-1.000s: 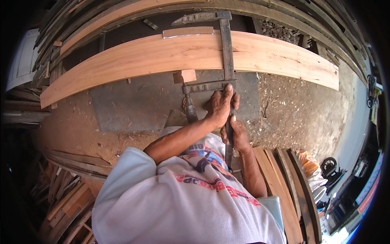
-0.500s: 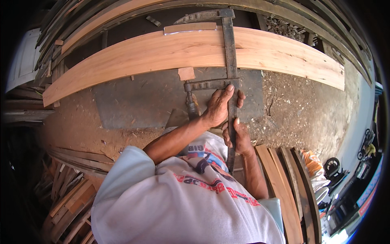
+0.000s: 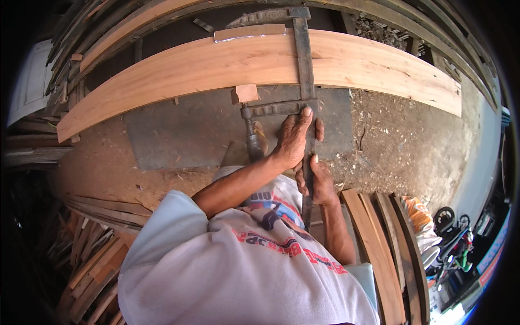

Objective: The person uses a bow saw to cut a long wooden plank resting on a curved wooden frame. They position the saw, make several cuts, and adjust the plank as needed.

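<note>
A metal bar clamp (image 3: 305,59) lies across a long pale plank (image 3: 189,67). Its fixed jaw reaches past the far edge, beside a thin wood strip (image 3: 250,32) resting along that edge. At the near edge, a small wood block (image 3: 246,93) sits close to the screw tip of the sliding jaw (image 3: 279,107); whether they touch, I cannot tell. My left hand (image 3: 295,134) is closed round the bar just below the sliding jaw, thumb up against it. Lower down, my right hand (image 3: 319,181) wraps the same bar. The screw handle (image 3: 254,142) hangs free left of my left hand.
Long timbers (image 3: 379,13) run behind the plank. Stacked boards (image 3: 374,249) stand at my right, next to an orange and white sack (image 3: 420,219). Offcuts (image 3: 95,265) pile up at lower left. A dark sheet (image 3: 162,141) and wood chips (image 3: 390,130) cover the ground.
The clamp has shifted slightly farther away and left, both hands still on its bar. The small block now shows its side face and sits nearer the screw tip.
</note>
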`<state>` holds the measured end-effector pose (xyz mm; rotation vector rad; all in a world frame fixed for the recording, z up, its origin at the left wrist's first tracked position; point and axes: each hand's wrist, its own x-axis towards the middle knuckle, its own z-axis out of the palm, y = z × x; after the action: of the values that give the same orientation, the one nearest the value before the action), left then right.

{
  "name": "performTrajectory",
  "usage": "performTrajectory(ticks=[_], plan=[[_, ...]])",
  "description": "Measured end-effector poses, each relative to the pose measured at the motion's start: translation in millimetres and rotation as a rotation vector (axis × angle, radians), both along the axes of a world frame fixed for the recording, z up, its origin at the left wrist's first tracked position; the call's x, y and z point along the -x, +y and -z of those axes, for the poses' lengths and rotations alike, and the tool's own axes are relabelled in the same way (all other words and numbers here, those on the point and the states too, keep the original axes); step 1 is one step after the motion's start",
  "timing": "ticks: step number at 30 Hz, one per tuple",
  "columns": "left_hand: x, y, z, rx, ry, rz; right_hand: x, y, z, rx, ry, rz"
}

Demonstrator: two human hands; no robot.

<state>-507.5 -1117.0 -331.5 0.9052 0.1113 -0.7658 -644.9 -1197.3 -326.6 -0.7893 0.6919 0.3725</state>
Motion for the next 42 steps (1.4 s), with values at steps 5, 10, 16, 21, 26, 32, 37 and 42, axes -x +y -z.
performTrajectory(ticks=[5,10,16,21,26,32,37,42], plan=[[-3,2,1,0.063,0.051,-0.009,1,2,2,-0.024,-0.016,0.024],[3,-8,0,-0.052,0.074,-0.061,1,0,-1,-0.001,-0.016,0.005],[6,-14,-4,-0.076,0.097,-0.108,4,0,-5,-0.049,-0.032,-0.008],[3,-9,-2,-0.092,0.077,-0.048,0,4,-3,0.135,-0.013,-0.014],[6,-12,0,-0.074,0.099,-0.066,2,5,1,0.182,-0.034,-0.007],[3,-8,6,-0.051,0.087,-0.023,-19,8,-6,0.427,-0.045,-0.049],[5,-6,1,-0.09,0.088,-0.037,-16,11,-4,0.407,-0.038,-0.038],[-6,28,-6,-0.312,-0.257,0.241,-21,12,-11,0.392,-0.045,-0.03]])
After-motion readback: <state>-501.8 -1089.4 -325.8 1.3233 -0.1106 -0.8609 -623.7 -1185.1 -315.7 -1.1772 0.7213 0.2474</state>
